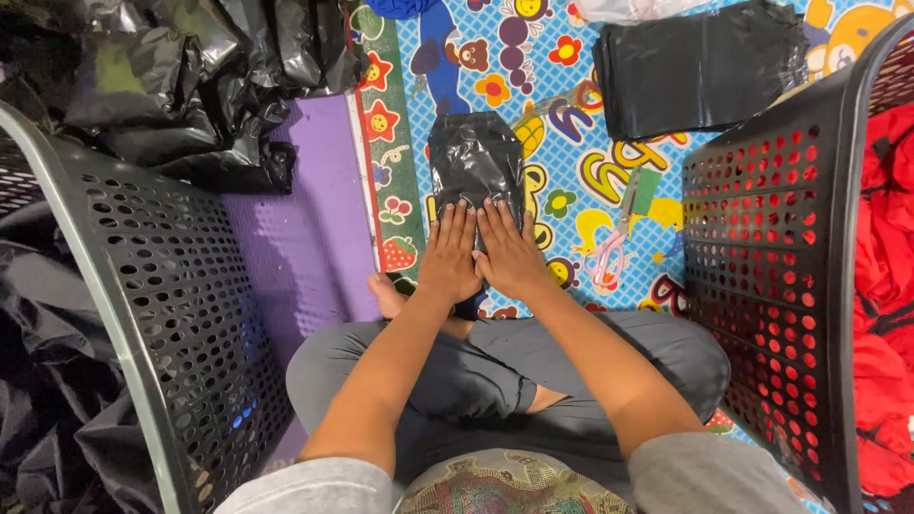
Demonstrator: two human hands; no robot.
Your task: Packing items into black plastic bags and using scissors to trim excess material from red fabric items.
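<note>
A filled black plastic bag packet lies flat on the colourful play mat in front of my crossed legs. My left hand and my right hand lie side by side, palms down, fingers flat and together, pressing on the near end of the packet. Neither hand grips anything.
A black perforated basket with black bags stands at left, another with red fabric at right. A stack of flat black bags lies at the back right. Pink-handled scissors lie beside my right hand. Crumpled black bags sit at the back left.
</note>
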